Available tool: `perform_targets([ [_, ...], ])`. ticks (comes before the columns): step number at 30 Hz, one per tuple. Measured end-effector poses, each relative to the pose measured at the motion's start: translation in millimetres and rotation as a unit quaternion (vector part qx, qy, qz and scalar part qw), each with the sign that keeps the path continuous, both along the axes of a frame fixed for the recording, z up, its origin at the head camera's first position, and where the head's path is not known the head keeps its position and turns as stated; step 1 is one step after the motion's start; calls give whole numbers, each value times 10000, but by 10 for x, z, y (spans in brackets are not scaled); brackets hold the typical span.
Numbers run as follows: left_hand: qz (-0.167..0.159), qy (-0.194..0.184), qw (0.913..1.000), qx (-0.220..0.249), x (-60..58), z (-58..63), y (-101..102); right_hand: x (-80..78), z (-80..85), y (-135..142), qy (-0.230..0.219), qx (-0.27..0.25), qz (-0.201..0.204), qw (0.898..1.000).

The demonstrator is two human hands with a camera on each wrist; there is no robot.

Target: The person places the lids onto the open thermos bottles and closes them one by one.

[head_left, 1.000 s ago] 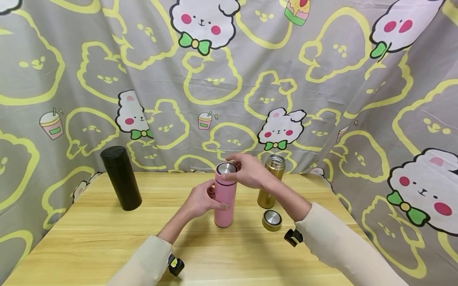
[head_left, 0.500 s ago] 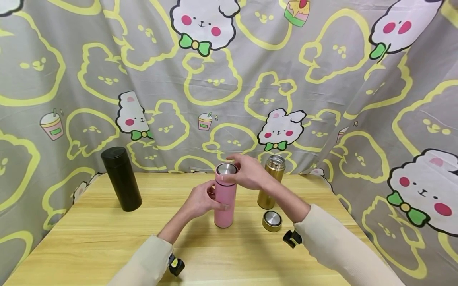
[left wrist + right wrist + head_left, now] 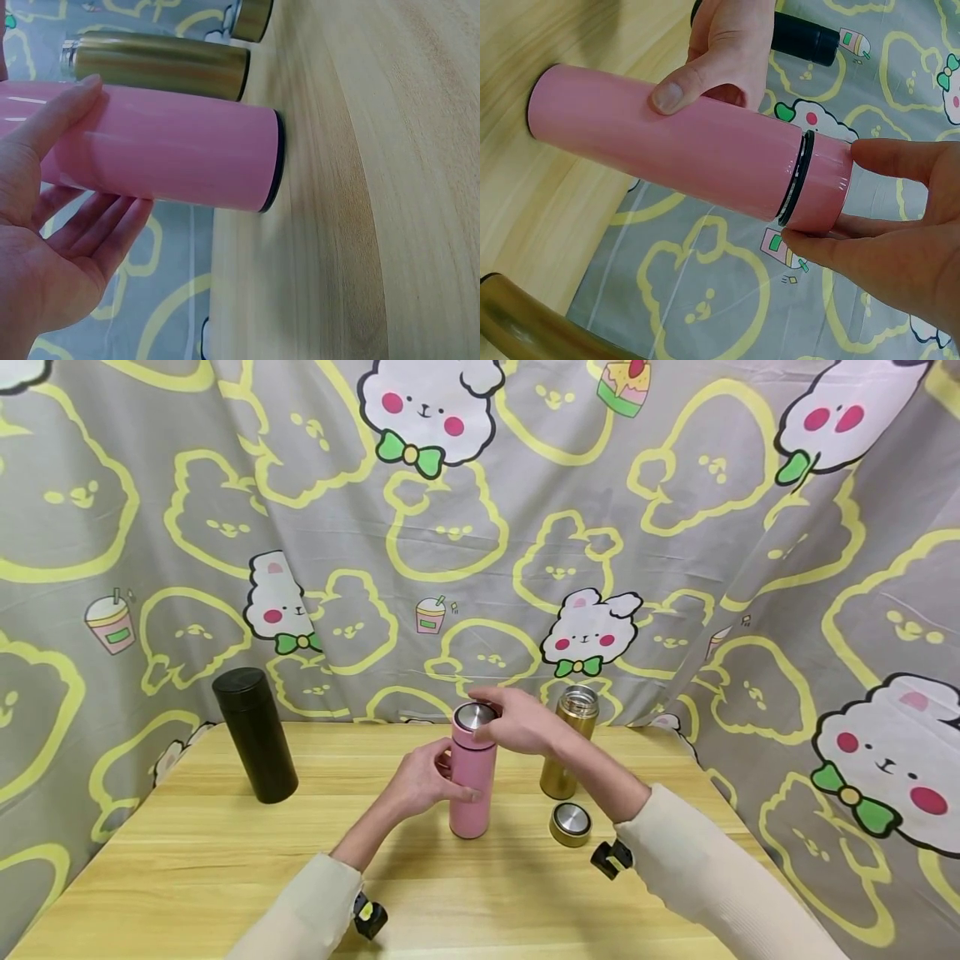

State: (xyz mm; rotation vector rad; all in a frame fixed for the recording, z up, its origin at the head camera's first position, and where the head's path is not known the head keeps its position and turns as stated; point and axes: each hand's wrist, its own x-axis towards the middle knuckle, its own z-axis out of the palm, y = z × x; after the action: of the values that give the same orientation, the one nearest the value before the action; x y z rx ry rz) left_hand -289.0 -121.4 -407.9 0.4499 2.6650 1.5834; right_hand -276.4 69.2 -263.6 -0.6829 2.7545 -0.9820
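The pink bottle [image 3: 468, 817] is upright at mid-surface [image 3: 435, 897], left of the gold bottle [image 3: 557, 781]. The left hand [image 3: 423, 779] keeps a grip on its body [image 3: 682, 154], the right hand [image 3: 522, 720] on its lid [image 3: 825, 184]. Turning the lid seems in hand; the next turn likely needs the body steady.

Left grip [image 3: 422, 779] low and curled, right grip [image 3: 519, 723] higher, curled, both forearms [image 3: 603, 777] outstretched.

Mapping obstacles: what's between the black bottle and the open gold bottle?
In the head view, the pink bottle stands between them, slightly nearer the camera, with the left hand and right hand on it.
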Motion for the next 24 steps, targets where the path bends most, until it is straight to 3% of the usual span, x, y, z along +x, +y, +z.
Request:
perform_targets([
  [6, 0, -13, 10000, -18, -11, -6, -2, -1, 4, 7, 104, 138, -12, 9998],
  [13, 8, -22, 10000, -23, -8, -4, -2, 5, -57, 12, 657, 233, -262, 9972],
  [24, 14, -6, 10000, -43, -8, -9, -6, 18, -181, -22, 1191, -96, -584, 9911],
])
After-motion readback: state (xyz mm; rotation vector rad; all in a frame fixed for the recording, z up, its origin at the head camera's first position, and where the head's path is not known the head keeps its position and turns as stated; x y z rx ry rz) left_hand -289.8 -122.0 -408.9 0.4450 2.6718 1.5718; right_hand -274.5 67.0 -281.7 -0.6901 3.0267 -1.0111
